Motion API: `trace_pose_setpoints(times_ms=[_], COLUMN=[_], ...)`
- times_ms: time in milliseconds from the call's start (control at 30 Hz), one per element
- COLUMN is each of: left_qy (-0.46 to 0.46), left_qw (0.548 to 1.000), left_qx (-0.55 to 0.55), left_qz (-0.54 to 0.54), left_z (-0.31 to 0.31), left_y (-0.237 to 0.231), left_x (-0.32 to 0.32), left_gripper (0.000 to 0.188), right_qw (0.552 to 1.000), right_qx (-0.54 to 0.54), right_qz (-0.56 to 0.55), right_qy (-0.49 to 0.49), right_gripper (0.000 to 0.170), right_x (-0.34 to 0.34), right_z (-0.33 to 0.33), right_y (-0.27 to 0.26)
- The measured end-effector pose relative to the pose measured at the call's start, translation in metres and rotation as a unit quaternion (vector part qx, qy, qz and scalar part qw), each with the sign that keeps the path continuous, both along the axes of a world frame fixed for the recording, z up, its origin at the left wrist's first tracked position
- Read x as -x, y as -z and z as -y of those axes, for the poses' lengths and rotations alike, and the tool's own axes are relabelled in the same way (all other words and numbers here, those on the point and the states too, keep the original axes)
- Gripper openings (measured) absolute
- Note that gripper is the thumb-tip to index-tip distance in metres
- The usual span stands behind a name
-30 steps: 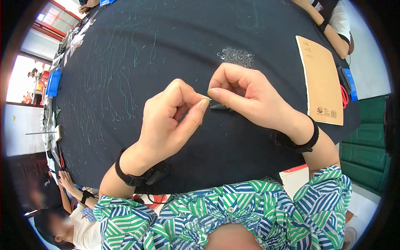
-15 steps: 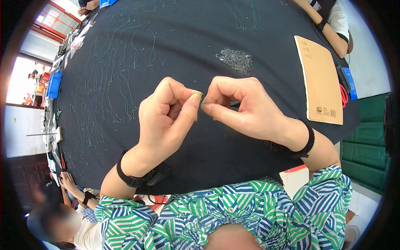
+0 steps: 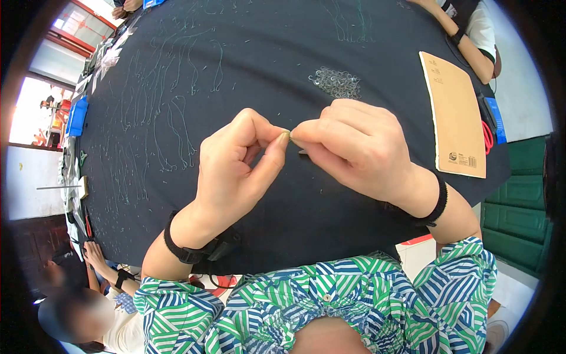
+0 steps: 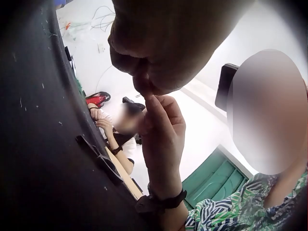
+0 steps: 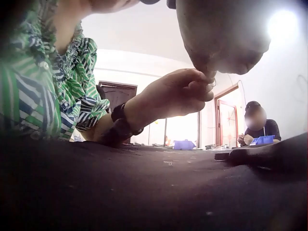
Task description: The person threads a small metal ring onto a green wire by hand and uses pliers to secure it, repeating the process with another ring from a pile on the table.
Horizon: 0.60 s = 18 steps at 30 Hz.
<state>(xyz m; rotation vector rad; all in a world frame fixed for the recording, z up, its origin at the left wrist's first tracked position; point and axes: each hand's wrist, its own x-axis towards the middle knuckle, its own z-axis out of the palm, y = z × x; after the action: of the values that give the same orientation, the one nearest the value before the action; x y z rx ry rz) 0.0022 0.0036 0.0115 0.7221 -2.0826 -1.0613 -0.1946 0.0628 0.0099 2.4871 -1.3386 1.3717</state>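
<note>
In the head view my left hand pinches a tiny piece between thumb and index finger. From the right wrist view, a small thin curved hook shows at those fingertips. My right hand has its thumb and index finger pinched together right at the left fingertips; what they pinch is hidden. Beneath the right hand the tip of a dark pair of snips shows on the black cloth; the left wrist view has more of the snips. Beyond the hands lies a pile of small metal fish hooks.
Green fishing lines lie spread over the left of the black cloth, among small clippings. A brown notebook lies at right, beside red-handled scissors. Other people sit around the table, one person's arm at far right.
The right hand parted from the left fingertips slightly, turned so its back faces up, and came back to them. The left hand moved left a little, then slightly right, still pinching.
</note>
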Motion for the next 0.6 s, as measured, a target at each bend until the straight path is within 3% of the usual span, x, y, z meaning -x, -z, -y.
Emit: trace_pose_setpoints(times_ms=[267, 467, 600], left_qy=[0.021, 0.021, 0.016], left_qw=[0.999, 1.000, 0.999], left_qx=[-0.041, 0.000, -0.006], left_qz=[0.001, 0.001, -0.033], left_z=[0.000, 0.001, 0.002], left_y=[0.003, 0.005, 0.006], left_x=[0.000, -0.001, 0.000], left_gripper=[0.011, 0.010, 0.009], right_qw=[0.999, 0.931, 0.896], right_qx=[-0.027, -0.299, -0.354], right_qz=[0.023, 0.205, 0.259], right_qy=[-0.023, -0.052, -0.072], right_gripper=[0.013, 0.011, 0.014], right_x=[0.008, 0.008, 0.005], right_z=[0.008, 0.008, 0.007], right_y=[-0.001, 0.003, 0.011])
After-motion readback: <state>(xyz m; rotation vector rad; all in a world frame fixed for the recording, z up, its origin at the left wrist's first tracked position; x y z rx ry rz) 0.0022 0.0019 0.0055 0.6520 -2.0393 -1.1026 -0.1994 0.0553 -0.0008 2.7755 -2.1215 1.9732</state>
